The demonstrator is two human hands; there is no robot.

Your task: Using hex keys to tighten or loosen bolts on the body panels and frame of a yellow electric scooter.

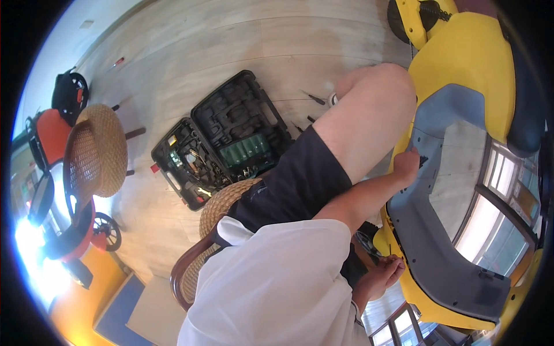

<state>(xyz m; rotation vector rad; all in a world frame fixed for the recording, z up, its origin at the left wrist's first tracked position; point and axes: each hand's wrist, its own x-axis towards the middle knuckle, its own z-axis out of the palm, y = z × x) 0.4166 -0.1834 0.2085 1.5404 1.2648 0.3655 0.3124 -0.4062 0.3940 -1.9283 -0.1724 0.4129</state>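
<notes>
A yellow motor scooter (461, 52) with a grey inner panel (424, 230) stands before me. My left hand (407, 165) rests against the grey panel's edge, past my bare knee. Its fingers are curled closed beside a small black part (423, 162); what they hold, if anything, is hidden. Lower down, my right hand (384, 278) is at the yellow edge of the body with fingertips pinched together. Something thin and dark shows just above those fingertips, too small to name.
An open black tool case (236, 109) with a green insert lies on the wood floor behind my leg. A screwdriver (314, 98) is near my foot, and a red-handled tool (118, 61) lies farther off. A wicker chair (107, 150) and red wheeled vehicles (52, 135) stand at left.
</notes>
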